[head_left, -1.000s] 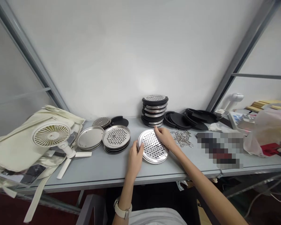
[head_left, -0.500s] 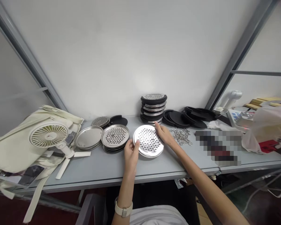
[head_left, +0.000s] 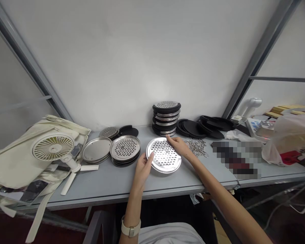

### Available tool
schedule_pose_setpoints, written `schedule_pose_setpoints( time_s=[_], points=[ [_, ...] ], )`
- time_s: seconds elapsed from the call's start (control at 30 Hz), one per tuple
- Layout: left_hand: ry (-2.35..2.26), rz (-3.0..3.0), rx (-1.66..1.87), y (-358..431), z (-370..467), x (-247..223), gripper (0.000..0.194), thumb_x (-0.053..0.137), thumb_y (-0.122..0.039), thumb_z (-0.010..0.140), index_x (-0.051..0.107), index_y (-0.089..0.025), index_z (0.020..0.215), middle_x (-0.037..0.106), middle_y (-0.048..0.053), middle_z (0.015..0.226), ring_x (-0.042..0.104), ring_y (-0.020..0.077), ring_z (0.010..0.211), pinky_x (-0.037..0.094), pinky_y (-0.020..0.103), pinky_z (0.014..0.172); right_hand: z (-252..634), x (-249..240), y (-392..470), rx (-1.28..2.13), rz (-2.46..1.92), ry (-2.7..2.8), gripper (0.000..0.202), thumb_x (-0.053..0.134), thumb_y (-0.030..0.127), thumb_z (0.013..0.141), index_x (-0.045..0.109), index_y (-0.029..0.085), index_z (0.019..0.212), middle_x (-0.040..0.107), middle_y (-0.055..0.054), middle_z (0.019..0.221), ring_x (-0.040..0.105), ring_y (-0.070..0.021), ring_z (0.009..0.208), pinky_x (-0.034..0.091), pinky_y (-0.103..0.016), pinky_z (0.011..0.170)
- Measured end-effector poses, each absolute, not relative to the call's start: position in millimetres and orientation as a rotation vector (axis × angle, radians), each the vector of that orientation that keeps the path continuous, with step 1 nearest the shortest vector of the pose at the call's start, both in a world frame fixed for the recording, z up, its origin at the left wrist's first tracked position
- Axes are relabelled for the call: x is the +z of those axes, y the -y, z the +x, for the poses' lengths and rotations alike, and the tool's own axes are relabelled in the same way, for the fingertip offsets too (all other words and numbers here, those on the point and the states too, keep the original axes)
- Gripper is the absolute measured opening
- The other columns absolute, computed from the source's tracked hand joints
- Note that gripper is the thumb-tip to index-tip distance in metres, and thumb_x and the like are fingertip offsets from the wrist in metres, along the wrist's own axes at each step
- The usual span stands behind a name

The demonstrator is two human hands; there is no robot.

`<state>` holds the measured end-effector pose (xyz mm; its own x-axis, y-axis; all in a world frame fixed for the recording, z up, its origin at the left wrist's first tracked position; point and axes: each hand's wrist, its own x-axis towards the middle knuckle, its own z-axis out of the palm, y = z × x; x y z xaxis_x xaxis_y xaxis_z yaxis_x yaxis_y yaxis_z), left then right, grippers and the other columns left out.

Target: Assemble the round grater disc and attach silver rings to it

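Slotted metal disc (head_left: 164, 156): located between the two hands, above the near part of the table (head_left: 106, 184); contact with the tabletop cannot be confirmed. The left hand (head_left: 142, 169) pinches its left rim, thumb on the upper face; the fingers beneath are hidden. The right hand (head_left: 180, 146) grips the far right rim, visible fingers close together; the thumb position cannot be told.

Surroundings, largest to smallest. Cream bag (head_left: 12, 156): well apart, left of the left fingers. Tall stack (head_left: 167, 118) of black and metal rounds: upright, just beyond the right fingertips, a slotted face on top. Loose black trays (head_left: 193, 129): overlapping, beyond and right of the right fingers. White fan (head_left: 53, 148): left of the left fingers, on this side of the bag. Stack of slotted discs (head_left: 125, 149): near the left fingers, on their left. Stack of plain discs (head_left: 96, 149): farther left. Metal rings (head_left: 197, 147): tangled, right of the right fingers.

Progress, in judgement: partway. The tall stack appears assembled; the held disc shows no black tray around it. Slotted discs, plain discs, trays and rings remain loose or separately piled. Exact counts cannot be verified.
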<state>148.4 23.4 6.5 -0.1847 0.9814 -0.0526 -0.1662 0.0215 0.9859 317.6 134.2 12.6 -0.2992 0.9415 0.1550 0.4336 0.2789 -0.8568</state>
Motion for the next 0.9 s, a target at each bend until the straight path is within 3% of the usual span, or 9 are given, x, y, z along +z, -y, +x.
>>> schedule_pose_setpoints(
  time_s=[0.2, 0.4, 0.6, 0.73, 0.9],
  points=[
    [-1.314, 1.064, 1.410, -24.2, 147.8, 4.8, 0.051, 0.056, -0.054, 0.077, 0.065, -0.014, 0.107, 0.070, 0.008, 0.092, 0.063, 0.0191, 0.084, 0.047, 0.027, 0.076, 313.5, 14.7, -129.9, 1.010, -1.075, 1.957, 0.057, 0.038, 0.068, 0.082, 0.025, 0.021, 0.052, 0.023, 0.006, 0.049, 0.020, -0.0076, 0.046, 0.019, -0.023, 0.044],
    [-1.354, 1.057, 1.448, -20.6, 148.5, 5.6, 0.050, 0.056, -0.053, 0.078, 0.063, -0.016, 0.111, 0.068, 0.009, 0.098, 0.062, 0.0197, 0.090, 0.047, 0.026, 0.076, 312.9, 14.5, -128.0, 1.057, -0.996, 1.956, 0.055, 0.043, 0.066, 0.081, 0.030, 0.020, 0.054, 0.027, 0.006, 0.053, 0.023, -0.0071, 0.048, 0.019, -0.022, 0.046],
    [-1.379, 1.042, 1.450, -22.8, 147.8, -0.2, 0.052, 0.057, -0.054, 0.076, 0.064, -0.014, 0.109, 0.069, 0.009, 0.090, 0.063, 0.0191, 0.080, 0.048, 0.026, 0.070, 313.4, 11.9, -130.7, 1.133, -1.027, 1.990, 0.055, 0.052, 0.065, 0.077, 0.033, 0.019, 0.053, 0.027, 0.008, 0.051, 0.023, -0.0065, 0.046, 0.017, -0.022, 0.044],
    [-1.384, 1.015, 1.518, -26.7, 149.0, -5.7, 0.050, 0.057, -0.053, 0.077, 0.064, -0.013, 0.106, 0.069, 0.010, 0.096, 0.063, 0.0204, 0.088, 0.048, 0.027, 0.075, 313.2, 15.7, -130.0, 1.197, -1.042, 1.905, 0.052, 0.048, 0.065, 0.079, 0.048, 0.017, 0.059, 0.042, 0.005, 0.053, 0.036, -0.0081, 0.048, 0.027, -0.021, 0.047],
    [-1.428, 0.948, 1.672, -29.1, 148.6, -7.5, 0.047, 0.055, -0.052, 0.080, 0.064, -0.015, 0.108, 0.067, 0.010, 0.108, 0.060, 0.0217, 0.102, 0.046, 0.028, 0.087, 318.1, 25.1, -124.4, 1.536, -0.895, 1.834, 0.043, 0.064, 0.054, 0.074, 0.065, 0.016, 0.094, 0.066, -0.003, 0.082, 0.059, -0.0162, 0.074, 0.046, -0.027, 0.068]
  ],
)
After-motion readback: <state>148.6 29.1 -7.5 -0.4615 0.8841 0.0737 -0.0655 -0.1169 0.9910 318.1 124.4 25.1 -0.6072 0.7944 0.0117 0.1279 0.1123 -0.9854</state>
